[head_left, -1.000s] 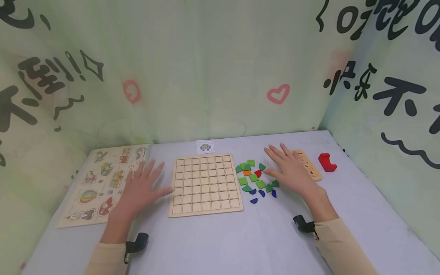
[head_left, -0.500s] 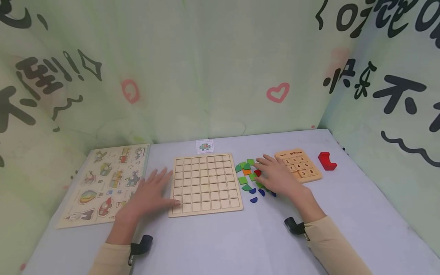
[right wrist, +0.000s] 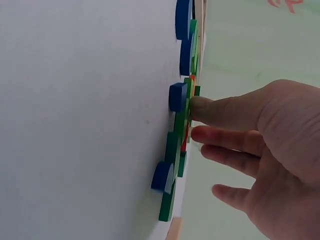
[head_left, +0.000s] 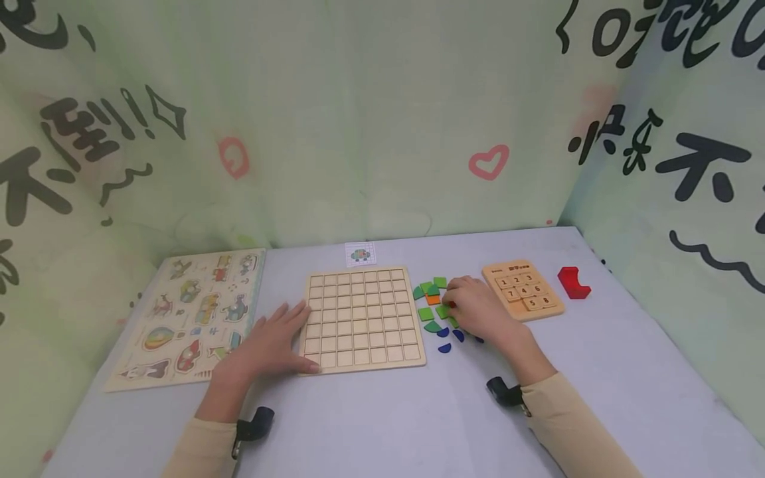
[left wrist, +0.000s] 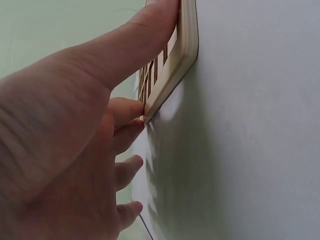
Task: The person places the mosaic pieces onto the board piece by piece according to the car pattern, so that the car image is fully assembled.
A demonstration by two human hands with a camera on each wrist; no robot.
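Left grip (head_left: 267, 346) now against gridded wooden board (head_left: 362, 322)

- On the cloth-covered counter (head_left: 382, 425), centrally: square wooden grid board (head_left: 362, 320).
- Left: rectangular wooden picture board (head_left: 190, 317).
- Behind: small rectangular paper card (head_left: 360, 254).
- Right: loose flat geometric pieces (head_left: 425, 314), then rectangular wooden number board (head_left: 516, 307).

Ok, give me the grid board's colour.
The grid board is pale wood, with darker lines between its squares; the head view shows it best.
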